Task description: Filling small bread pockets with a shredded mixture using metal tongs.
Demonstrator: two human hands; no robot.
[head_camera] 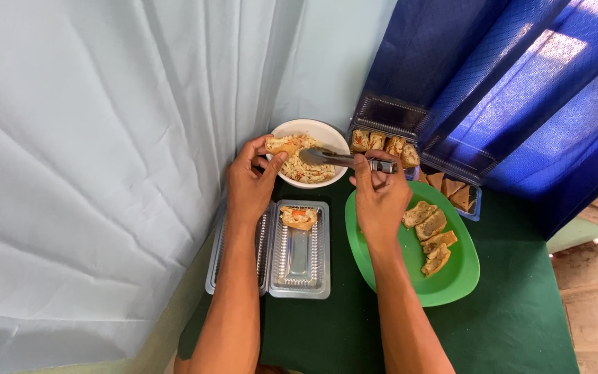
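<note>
Tongs dip into the white bowl right now, steel tips buried in the shredded filling, and the right hand has them clamped, fingers curled tight around the handles just above the green plate. Over on the other side, the left hand pinches a fried pouch between thumb and fingertips, holding it over the bowl's left rim, touching or nearly touching the filling; whether its slit is facing the tongs I cannot tell from here. To do this well, I'd judge the pouch wants its opening turned toward the tongs and kept over the bowl, so any loose shreds fall back in, and the tongs want a small pinch of filling, not a heap, or the skin may split. Below the left hand sits a clear tray with its lid folded open to the left, and 1 filled pouch already lies at its far end. On the plate, 4 unfilled pieces wait in a column. Beyond the bowl, a second clear box holds a row of filled ones, and a third box with brown wedges sits just right of it, all on a green cloth.
</note>
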